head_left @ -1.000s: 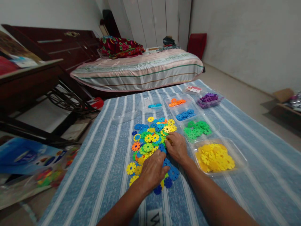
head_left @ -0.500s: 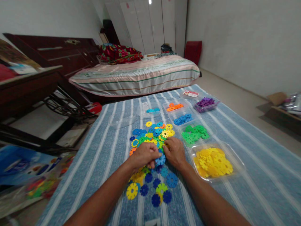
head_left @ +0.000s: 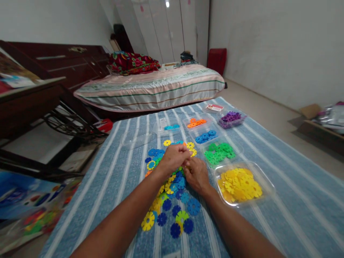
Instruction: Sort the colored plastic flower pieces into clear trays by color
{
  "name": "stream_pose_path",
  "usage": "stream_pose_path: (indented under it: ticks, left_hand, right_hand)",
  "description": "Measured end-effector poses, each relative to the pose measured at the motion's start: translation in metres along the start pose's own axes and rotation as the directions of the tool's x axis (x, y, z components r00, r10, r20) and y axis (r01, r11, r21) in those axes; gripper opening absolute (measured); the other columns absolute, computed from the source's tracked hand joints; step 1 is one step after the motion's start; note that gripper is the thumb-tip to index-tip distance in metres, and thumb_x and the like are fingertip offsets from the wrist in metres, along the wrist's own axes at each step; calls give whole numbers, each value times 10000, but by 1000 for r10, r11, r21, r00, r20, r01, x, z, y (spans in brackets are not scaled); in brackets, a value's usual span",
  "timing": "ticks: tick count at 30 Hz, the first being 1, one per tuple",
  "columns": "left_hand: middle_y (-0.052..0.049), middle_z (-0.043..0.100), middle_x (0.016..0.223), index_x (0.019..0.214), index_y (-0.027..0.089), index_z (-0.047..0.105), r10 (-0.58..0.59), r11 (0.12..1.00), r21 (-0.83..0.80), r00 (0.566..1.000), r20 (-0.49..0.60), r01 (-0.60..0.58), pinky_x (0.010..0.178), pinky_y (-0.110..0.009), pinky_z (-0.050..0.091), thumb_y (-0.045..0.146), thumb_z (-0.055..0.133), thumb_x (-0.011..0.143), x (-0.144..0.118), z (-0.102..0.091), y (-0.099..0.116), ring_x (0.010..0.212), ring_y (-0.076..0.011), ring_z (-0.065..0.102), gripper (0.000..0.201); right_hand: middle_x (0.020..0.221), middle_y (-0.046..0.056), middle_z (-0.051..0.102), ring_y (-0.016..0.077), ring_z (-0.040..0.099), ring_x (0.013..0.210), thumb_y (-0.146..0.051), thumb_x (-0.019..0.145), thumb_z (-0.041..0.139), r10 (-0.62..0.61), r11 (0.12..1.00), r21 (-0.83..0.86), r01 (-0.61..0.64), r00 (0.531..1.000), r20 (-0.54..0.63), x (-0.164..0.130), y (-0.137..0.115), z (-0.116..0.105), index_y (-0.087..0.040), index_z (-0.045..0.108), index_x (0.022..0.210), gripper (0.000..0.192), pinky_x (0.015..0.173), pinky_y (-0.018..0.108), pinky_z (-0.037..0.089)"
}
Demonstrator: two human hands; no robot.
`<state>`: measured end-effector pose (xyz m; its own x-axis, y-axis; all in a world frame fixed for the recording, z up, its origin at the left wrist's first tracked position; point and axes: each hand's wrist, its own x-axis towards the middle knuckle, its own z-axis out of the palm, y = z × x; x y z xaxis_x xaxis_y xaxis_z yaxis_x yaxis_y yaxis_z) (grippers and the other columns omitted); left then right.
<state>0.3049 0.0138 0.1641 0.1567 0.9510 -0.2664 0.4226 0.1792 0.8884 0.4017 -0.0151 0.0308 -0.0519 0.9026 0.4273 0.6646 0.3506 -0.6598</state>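
Note:
My left hand point(head_left: 174, 157) reaches over the far part of a mixed pile of flower-shaped plastic discs point(head_left: 168, 184). Its fingers are pinched together close to a few yellow discs point(head_left: 190, 145). My right hand point(head_left: 197, 174) is curled at the pile's right side, its fingertips meeting those of the left. Whatever either hand grips is hidden behind the fingers. Blue, dark blue, yellow and green discs lie loose below the hands, among them a dark blue disc point(head_left: 188, 226).
Right of the pile stand clear plastic boxes of yellow discs point(head_left: 240, 184), green discs point(head_left: 220, 153), blue discs point(head_left: 206, 137), orange discs point(head_left: 196, 123) and purple discs point(head_left: 230, 119). A box with light blue discs point(head_left: 172, 127) is farther left, near a clear lid point(head_left: 136, 140). Striped cloth point(head_left: 113, 172) covers the surface.
My left hand has moved away from me and to the right, up against the right hand, leaving the blue discs it was over. The right hand stays nearly in place.

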Motion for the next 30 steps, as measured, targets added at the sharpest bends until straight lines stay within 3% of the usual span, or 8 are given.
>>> stream_pose_path:
  ticks: [6,12,16,20,23,25,28,30]
  left_hand:
    - [35,571,547,664,174,593,76,941,311,976,202,-138,510,-208,366,223,567,732,-36,2,-47,518,-108,538,87]
    - [-28,665,797,789,182,642,-2,674,687,930,369,-271,723,-286,459,241,556,799,-77,21,-58,794,-192,630,104]
    - [-107,615,1212,1131,180,611,-1,574,747,913,409,-334,966,-370,446,249,582,815,-90,30,-64,1141,-259,571,325]
    - [-126,607,1229,1137,161,595,-26,559,763,913,406,-323,972,-382,445,227,578,808,-90,32,-64,1165,-271,562,336]
    - [-80,679,985,959,173,613,-57,602,749,921,385,-276,820,-348,480,226,585,782,-86,30,-61,952,-251,635,187]
    - [-18,652,774,793,189,584,-73,702,679,927,368,-214,673,-283,454,224,606,742,-81,26,-63,764,-200,631,65]
    - [44,549,575,654,191,510,-125,878,473,918,377,-75,513,-215,361,213,613,684,-73,11,-72,553,-123,551,109]
    - [68,511,498,643,194,493,-196,939,339,896,399,55,449,-197,323,243,613,666,-66,-4,-78,446,-99,496,132]
  right_hand:
    - [938,61,666,215,559,941,-227,855,564,19,1000,-24,-19,1000,14,-3,3,1,-200,661,808,111,842,342,379]
    - [1010,74,671,224,562,981,-243,864,558,36,999,-26,-36,999,-22,-3,0,0,-203,683,870,131,902,366,381]
    - [1017,77,677,227,569,982,-239,858,567,33,999,-19,-33,999,-33,-3,-1,-1,-201,684,870,123,912,371,386]
    - [1019,78,682,229,574,986,-238,849,584,33,999,-13,-34,999,-41,-4,0,0,-198,687,871,112,920,376,388]
    - [1031,78,681,227,573,999,-235,845,585,33,999,-9,-34,998,-49,-4,0,2,-198,686,878,113,923,375,387]
    - [1041,79,677,225,571,1006,-237,847,582,32,999,-7,-33,998,-45,-3,1,2,-199,684,877,113,925,374,385]
    - [1048,77,671,224,564,1011,-248,862,566,30,1000,-8,-31,999,-30,-3,2,2,-205,679,880,122,921,372,383]
    - [1047,76,669,222,562,1008,-252,870,557,27,1000,-9,-28,999,-27,-3,2,2,-207,677,886,130,919,372,380]
